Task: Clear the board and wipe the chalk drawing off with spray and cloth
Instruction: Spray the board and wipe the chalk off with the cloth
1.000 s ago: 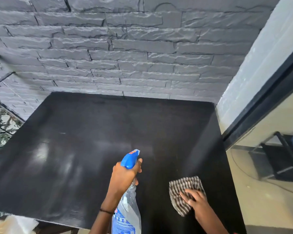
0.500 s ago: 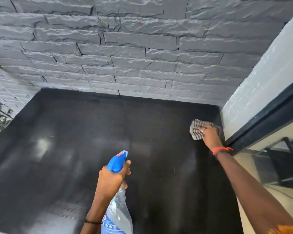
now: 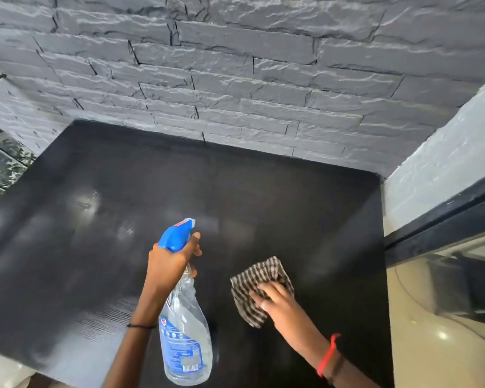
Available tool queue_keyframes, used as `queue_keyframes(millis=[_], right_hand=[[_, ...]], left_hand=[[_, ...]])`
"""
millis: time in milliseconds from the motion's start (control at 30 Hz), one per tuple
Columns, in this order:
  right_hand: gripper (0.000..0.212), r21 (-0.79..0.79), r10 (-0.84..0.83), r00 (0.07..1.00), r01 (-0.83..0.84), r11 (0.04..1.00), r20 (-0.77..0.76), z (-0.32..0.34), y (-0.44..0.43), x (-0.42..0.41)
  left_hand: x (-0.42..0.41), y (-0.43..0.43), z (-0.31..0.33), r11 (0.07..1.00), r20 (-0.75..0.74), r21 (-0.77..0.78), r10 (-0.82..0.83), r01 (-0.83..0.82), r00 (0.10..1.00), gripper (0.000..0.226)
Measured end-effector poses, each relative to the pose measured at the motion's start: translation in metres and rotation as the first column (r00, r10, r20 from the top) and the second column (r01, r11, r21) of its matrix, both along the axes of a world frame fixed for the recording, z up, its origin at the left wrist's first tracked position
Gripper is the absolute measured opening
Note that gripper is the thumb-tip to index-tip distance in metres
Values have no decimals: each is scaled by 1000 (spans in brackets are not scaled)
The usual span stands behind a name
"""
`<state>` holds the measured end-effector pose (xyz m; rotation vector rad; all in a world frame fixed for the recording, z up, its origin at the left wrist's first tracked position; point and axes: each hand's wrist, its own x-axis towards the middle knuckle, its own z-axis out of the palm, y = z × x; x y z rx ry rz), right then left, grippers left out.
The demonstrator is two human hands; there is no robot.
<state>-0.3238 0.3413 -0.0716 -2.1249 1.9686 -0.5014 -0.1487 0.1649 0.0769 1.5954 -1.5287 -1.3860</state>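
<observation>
A grey stone-brick wall (image 3: 263, 65) rises behind, a white wall (image 3: 445, 169) at right, a black frame (image 3: 443, 228) beneath it

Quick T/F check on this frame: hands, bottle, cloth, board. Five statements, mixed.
1. The left hand grips the spray bottle by its neck. True.
2. The right hand presses the cloth on the board. True.
3. The cloth is plain white. False: it has dark and light stripes.
4. The bottle's spray head is green. False: it is blue.
5. The cloth lies at the board's far left corner. False: it is on the near right part.
</observation>
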Motion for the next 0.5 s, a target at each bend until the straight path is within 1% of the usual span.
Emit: queue_keyframes(millis=[67,100,167,233,300,367,433,500], right_hand=[[50,-8,-62,998,62,998,11,-12,23,-32],[55,3,-104,994,104,995,19,-15,27,-53],[62,19,-216,976,216,976,0,-17,24,-100],[65,45,-337,942,336,941,0,-16,2,-151],[62,79,-440,898,440,894,-20,-14,-40,-197],[55,118,-480,873,487,865,-80,-10,-95,-227],[43,145,-474,874,486,862,-106,-2,-154,-231],[32,152,-496,864,503,851,-82,11,-202,-214]], left_hand=[[-1,-5,-1,1000,-2,-2,14,-14,1000,26],[0,-7,-1,1000,0,-6,16,-16,1000,28],[1,-9,-1,1000,2,-10,19,-19,1000,33],[2,-10,-1,1000,-1,-10,29,-29,1000,34],[3,-11,-2,999,-3,-9,40,-40,999,32],[5,-11,-3,999,4,-4,53,-53,999,31],[10,-9,-4,998,14,-8,67,-67,998,30],[12,-7,-3,998,15,-19,63,-63,998,30]])
